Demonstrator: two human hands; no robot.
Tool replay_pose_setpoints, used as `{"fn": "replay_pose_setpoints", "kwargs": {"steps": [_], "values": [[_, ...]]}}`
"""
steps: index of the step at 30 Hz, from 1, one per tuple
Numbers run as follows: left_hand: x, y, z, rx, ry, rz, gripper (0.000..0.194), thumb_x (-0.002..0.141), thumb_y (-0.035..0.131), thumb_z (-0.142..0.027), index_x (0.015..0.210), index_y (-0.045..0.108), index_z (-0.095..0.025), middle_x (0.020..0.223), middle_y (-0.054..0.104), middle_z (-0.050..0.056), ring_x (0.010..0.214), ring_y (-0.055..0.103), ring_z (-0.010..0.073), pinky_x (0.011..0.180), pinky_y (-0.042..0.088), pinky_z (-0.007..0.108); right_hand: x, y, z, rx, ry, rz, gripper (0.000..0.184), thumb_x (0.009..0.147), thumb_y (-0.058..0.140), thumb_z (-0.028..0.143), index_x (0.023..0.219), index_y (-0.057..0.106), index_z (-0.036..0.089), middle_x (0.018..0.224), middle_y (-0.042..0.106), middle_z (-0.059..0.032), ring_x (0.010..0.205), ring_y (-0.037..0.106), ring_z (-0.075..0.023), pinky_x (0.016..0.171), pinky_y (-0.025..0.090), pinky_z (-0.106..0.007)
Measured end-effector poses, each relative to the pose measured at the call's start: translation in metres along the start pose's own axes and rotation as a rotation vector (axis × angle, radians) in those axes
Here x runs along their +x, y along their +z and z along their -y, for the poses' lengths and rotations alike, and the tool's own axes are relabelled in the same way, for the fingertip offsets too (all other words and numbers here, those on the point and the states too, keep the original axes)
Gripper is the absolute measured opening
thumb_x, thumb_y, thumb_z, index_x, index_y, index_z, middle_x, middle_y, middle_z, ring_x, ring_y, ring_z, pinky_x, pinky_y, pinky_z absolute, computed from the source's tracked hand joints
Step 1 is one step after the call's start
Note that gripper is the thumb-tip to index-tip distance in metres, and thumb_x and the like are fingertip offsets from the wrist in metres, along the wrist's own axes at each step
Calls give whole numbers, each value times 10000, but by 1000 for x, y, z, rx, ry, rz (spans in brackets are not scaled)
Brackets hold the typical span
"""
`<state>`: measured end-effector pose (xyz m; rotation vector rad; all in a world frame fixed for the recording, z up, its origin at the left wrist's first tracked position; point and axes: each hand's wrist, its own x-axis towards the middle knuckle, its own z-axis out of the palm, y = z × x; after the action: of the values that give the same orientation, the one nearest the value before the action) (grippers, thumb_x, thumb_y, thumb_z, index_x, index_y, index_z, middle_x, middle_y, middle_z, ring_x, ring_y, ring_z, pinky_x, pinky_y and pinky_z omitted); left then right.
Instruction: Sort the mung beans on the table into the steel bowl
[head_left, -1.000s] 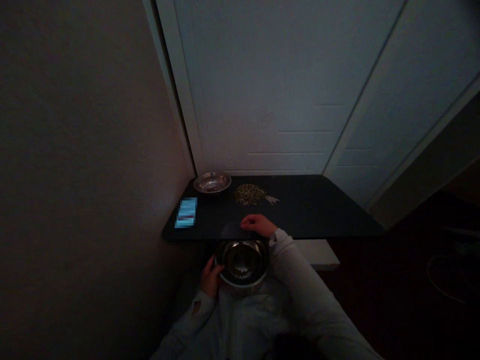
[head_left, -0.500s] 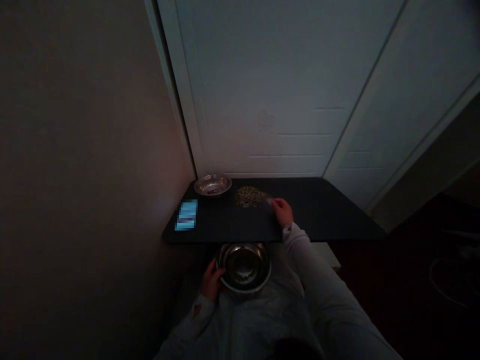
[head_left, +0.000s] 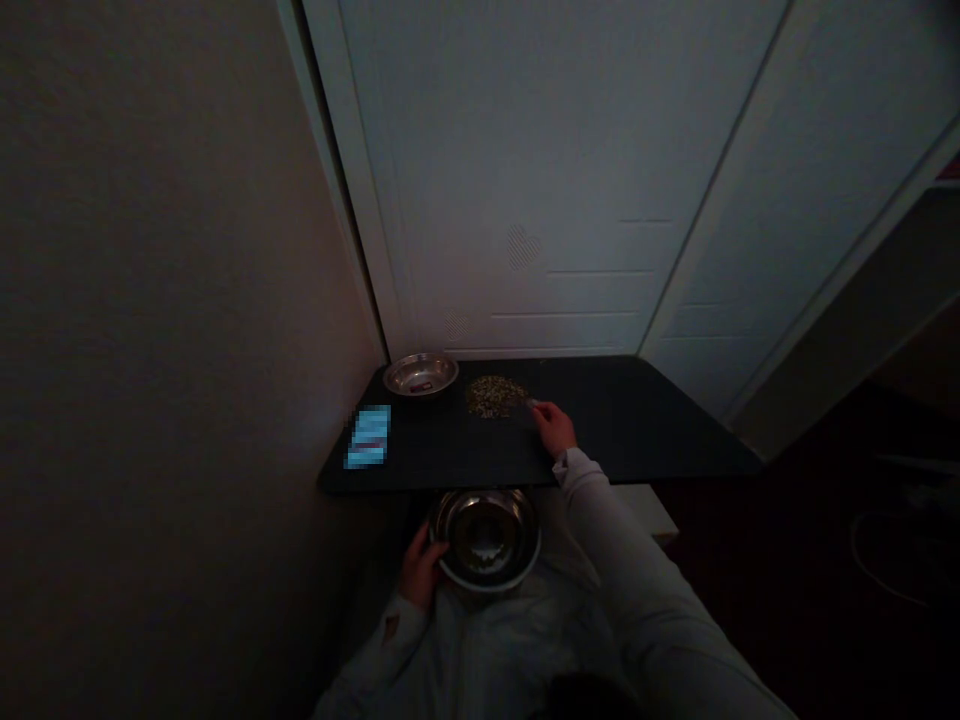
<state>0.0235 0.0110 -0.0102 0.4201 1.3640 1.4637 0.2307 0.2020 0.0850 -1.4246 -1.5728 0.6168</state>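
Observation:
My left hand [head_left: 421, 570] grips the left rim of a shiny metal bowl [head_left: 486, 580], thumb over the edge. The bowl sits just below the table's front edge, over my lap, with a few small bits at its bottom. Above the table, my right hand [head_left: 555, 430] pinches a thin, see-through piece [head_left: 525, 410], whose exact kind is too dim to make out. Its far end meets the right side of a flat heap of small seeds or grains [head_left: 493, 396] on the dark tabletop.
A second, shallow metal bowl [head_left: 420, 375] stands at the back left of the black table [head_left: 645, 430]. In front of it lies a blurred-out bright blue rectangle [head_left: 367, 437]. A wall [head_left: 225, 300] rises close on the left, and a white panelled door [head_left: 517, 150] behind.
My right hand has shifted slightly left and down, bringing the see-through piece closer to the heap. My left hand stays on the bowl. The view has tilted a little.

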Motion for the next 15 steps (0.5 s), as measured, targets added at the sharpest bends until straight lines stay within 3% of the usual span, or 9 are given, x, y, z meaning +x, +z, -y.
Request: {"fn": "replay_pose_setpoints", "kwargs": {"steps": [6, 15], "values": [[5, -3, 5, 5, 50, 14, 478, 529, 623, -185, 1001, 559, -162, 949, 623, 74, 959, 518, 231, 816, 385, 338, 1, 0, -4, 35, -30, 33, 270, 675, 412, 382, 781, 547, 174, 729, 570, -26, 686, 507, -141, 659, 384, -269], [0, 2, -2, -6, 8, -13, 461, 524, 622, -146, 981, 572, -168, 985, 609, 81, 937, 531, 233, 789, 403, 337, 2, 1, -5, -1, -28, 53, 259, 672, 417, 379, 763, 552, 178, 714, 569, -20, 680, 507, -139, 655, 384, -273]]}}
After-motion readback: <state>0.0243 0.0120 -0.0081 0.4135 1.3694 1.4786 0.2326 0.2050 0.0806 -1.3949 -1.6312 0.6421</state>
